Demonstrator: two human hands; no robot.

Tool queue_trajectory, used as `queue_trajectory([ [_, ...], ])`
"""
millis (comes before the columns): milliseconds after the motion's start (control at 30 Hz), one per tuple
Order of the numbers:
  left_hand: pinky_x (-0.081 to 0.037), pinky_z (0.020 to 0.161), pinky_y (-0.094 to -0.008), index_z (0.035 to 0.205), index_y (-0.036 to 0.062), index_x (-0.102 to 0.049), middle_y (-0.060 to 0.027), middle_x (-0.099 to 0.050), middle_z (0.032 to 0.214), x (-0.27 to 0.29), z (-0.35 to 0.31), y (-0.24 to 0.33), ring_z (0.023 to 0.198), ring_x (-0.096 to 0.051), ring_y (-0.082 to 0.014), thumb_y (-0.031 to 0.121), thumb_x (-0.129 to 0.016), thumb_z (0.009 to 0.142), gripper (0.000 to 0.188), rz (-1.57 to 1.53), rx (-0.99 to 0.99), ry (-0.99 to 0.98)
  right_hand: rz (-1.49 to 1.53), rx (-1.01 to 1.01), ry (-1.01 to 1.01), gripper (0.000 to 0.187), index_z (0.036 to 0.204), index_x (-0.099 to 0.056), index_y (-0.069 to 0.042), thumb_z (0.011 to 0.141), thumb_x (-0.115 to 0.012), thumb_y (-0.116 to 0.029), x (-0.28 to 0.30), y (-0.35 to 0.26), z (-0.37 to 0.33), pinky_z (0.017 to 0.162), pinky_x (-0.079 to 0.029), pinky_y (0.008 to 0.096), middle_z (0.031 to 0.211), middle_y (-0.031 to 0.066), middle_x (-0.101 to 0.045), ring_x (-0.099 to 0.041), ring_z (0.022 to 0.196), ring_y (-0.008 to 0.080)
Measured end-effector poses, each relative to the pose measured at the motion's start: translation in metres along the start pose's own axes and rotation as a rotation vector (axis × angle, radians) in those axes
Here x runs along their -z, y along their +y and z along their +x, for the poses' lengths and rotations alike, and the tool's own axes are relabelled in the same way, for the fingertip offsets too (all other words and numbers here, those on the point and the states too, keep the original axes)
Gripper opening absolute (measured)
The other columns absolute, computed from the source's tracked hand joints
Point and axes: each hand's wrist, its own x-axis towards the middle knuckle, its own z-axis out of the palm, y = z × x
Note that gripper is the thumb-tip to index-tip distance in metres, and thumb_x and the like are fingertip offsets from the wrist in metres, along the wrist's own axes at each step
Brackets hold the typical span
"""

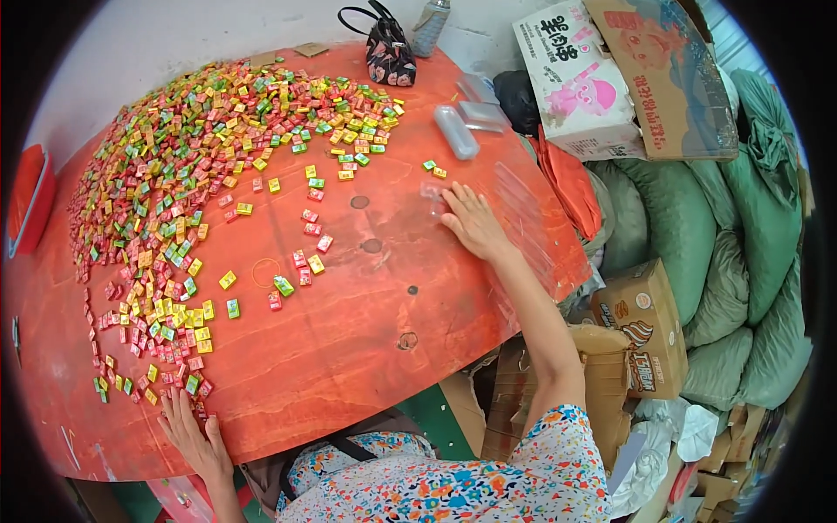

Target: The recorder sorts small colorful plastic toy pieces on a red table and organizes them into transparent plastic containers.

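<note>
My left hand (193, 438) lies at the near left edge of the red table (366, 322), fingers stretched out. Its fingertips reach the nearest of the small coloured boxes (174, 349), which are red, yellow, green and orange. On the right side of the table my right hand (475, 225) rests with its fingers extended. By its fingertips is a small clear plastic piece (429, 192); whether they touch it I cannot tell. Beside that hand lie thin clear plastic strips (527, 218). Two or three little boxes (433, 168) sit just beyond it.
A large heap of the same boxes (200, 131) covers the far left. Clear plastic tubes (456, 132), a flowered handbag (390, 57) and a bottle (430, 28) stand or lie farther back. Cartons (584, 122) and green sacks (671, 227) crowd the right side.
</note>
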Motion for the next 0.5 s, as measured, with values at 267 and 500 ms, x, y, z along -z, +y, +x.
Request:
queue_trajectory([
  [267,-0.013,0.121,-0.0509,0.148,0.0057,-0.04,-0.0111,-0.04,0.154,-0.002,-0.001,-0.006,0.147,-0.028,-0.0313,0.049,-0.038,0.103,0.063,-0.007,-0.019,0.021,-0.043,0.305,0.054,0.067,0.147,-0.039,-0.005,0.097,-0.048,-0.05,-0.01,-0.132,-0.064,0.117,-0.023,0.0514,0.156,0.0181,-0.032,-0.029,0.146,0.0337],
  [500,-0.013,0.12,-0.0523,0.149,0.0066,-0.04,-0.0103,-0.038,0.156,-0.01,-0.001,-0.009,0.147,-0.028,-0.0318,0.049,-0.039,0.103,0.063,-0.002,0.003,0.042,0.226,0.366,0.204,0.066,0.146,-0.04,-0.004,0.094,-0.055,-0.042,-0.003,-0.156,-0.101,0.117,-0.023,0.0523,0.152,0.0197,-0.037,-0.032,0.143,0.0348],
])
